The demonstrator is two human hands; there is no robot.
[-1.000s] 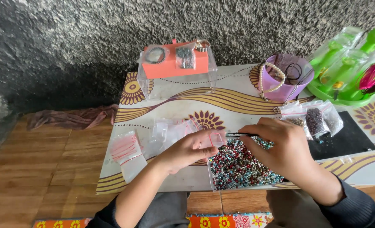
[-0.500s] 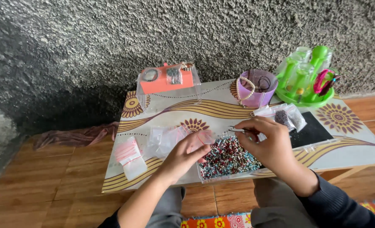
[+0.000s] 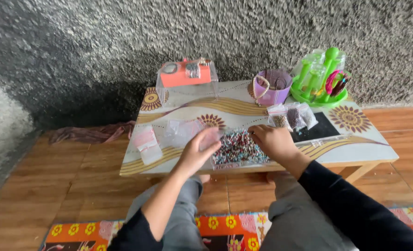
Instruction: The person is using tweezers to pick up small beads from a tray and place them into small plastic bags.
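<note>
Beads (image 3: pixel 239 148) in tray | left hand (image 3: pixel 198 151) steadies tray edge, fingers curled | right hand (image 3: pixel 274 142) pinching, contents unclear | pick slowly, keep tray flat on counter (image 3: pixel 364 148)

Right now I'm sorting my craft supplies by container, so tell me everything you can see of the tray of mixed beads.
The tray of mixed beads is a shallow clear container, apparently plastic, lying flat near the front edge of the low table. It is filled with tiny beads in red, white, dark and bluish tones. The left hand rests at its left edge, the right hand at its right.
</note>
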